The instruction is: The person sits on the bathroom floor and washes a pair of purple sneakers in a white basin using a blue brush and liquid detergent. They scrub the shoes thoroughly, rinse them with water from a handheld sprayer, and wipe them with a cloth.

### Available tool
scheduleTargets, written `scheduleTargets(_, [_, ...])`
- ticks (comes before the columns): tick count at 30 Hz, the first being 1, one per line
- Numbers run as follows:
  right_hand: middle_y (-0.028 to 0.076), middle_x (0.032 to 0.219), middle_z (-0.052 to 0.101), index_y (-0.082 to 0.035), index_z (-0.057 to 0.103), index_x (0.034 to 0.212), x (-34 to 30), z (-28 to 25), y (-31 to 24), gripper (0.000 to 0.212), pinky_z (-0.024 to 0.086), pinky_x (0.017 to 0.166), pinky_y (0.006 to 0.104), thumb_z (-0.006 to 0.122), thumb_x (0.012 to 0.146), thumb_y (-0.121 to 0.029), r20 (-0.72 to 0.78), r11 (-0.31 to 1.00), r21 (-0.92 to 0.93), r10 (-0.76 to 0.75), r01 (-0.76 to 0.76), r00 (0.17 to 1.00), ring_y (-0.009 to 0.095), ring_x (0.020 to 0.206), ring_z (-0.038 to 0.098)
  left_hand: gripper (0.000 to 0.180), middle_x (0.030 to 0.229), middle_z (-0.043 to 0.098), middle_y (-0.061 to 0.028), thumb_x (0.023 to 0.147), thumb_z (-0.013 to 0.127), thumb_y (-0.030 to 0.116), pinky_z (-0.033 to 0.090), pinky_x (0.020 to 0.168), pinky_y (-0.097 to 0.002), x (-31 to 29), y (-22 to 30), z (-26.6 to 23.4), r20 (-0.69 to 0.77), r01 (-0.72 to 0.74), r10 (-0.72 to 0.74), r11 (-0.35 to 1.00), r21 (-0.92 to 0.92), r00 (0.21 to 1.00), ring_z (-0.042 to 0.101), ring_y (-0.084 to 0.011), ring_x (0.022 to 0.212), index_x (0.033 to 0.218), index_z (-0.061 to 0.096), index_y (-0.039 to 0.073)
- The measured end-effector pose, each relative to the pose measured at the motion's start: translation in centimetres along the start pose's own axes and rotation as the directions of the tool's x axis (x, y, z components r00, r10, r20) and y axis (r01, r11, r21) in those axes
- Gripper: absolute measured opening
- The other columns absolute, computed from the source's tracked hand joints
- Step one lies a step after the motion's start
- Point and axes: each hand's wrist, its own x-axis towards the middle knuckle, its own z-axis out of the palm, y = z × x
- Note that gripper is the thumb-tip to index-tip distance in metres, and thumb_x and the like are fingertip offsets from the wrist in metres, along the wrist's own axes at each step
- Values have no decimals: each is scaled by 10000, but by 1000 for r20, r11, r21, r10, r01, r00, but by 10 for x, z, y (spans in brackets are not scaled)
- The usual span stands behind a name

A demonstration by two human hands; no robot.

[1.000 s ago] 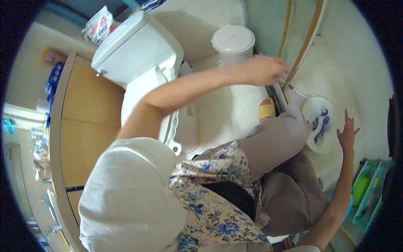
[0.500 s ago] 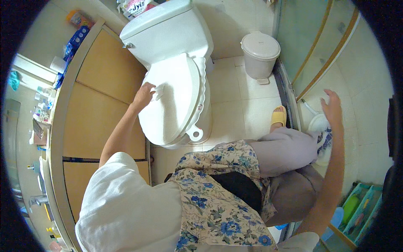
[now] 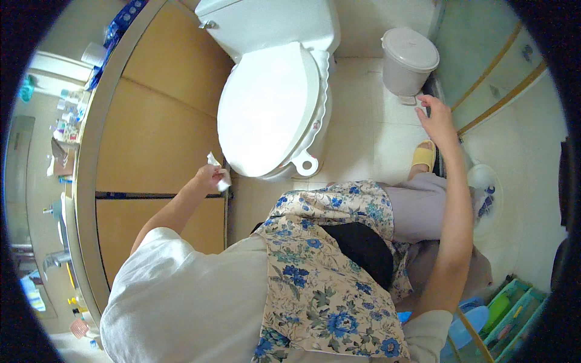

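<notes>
My left hand (image 3: 211, 179) is closed round a crumpled white tissue (image 3: 224, 180), whose ends stick out on both sides of the fingers. It hovers by the tan cabinet doors (image 3: 151, 139), just left of the toilet's front. The white toilet lid (image 3: 266, 109) is down, over a seat cover with a scalloped edge and a ring-shaped tab (image 3: 305, 163). Over at the right, my right hand (image 3: 437, 119) hangs in the air with its fingers apart and nothing in them. Nearest to it is the lidded white pedal bin (image 3: 408, 60), its pedal just beyond the fingertips.
A glass shower partition with gold-coloured frames (image 3: 502, 78) rises at the right. A green rack (image 3: 508, 320) stands at the lower right. Bottles and a tissue box (image 3: 63, 158) line the counter at the left. My foot in a yellow slipper (image 3: 423, 157) is near the bin.
My left hand has left the toilet lid with the tissue, moving left and toward me. My right hand has swung forward and left toward the bin. The view has shifted too.
</notes>
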Motion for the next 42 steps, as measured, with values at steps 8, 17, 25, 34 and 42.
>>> scheduleTargets(8, [79, 882, 641, -62, 596, 1035, -21, -16, 60, 290, 453, 752, 290, 614, 765, -165, -63, 950, 242, 220, -199, 973, 161, 841, 594, 131, 893, 582, -69, 853, 515, 69, 491, 753, -290, -13, -34, 24, 223, 286, -222, 905, -316, 949, 562, -181, 840, 976, 556, 47])
scheduleTargets(17, [60, 1035, 604, -48, 578, 1091, -59, -98, 152, 325, 432, 809, 270, 604, 806, -201, -211, 772, 479, 564, -419, 798, 152, 943, 561, 269, 1036, 568, -66, 786, 588, 38, 453, 882, -286, -54, -32, 0, 295, 18, 130, 893, -451, 947, 553, -166, 954, 1042, 507, 45])
scheduleTargets(25, [64, 1039, 595, -54, 558, 1120, -90, -119, 169, 342, 432, 833, 278, 589, 821, -216, -187, 542, 728, 746, -420, 639, 145, 968, 551, 112, 861, 588, -63, 832, 492, 63, 526, 577, -213, -108, 155, -5, 367, -198, 436, 823, -533, 822, 598, -125, 717, 929, 522, 16])
scheduleTargets(34, [62, 1003, 604, -53, 572, 1102, -117, -137, 158, 332, 446, 796, 279, 605, 806, -199, -240, 548, 707, 780, -447, 578, 143, 927, 564, 134, 956, 551, -140, 864, 444, -15, 527, 628, -196, -56, 385, 65, 489, -242, 633, 726, -644, 600, 573, -187, 798, 975, 513, -45])
scheduleTargets(42, [47, 1002, 603, -79, 567, 1122, -156, -183, 133, 346, 436, 809, 276, 593, 810, -226, -273, 557, 605, 817, -570, 508, 142, 929, 564, 192, 937, 571, -127, 867, 450, 27, 496, 706, -197, -5, 492, 168, 223, -311, 644, 606, -732, 732, 574, -168, 777, 1023, 514, -65])
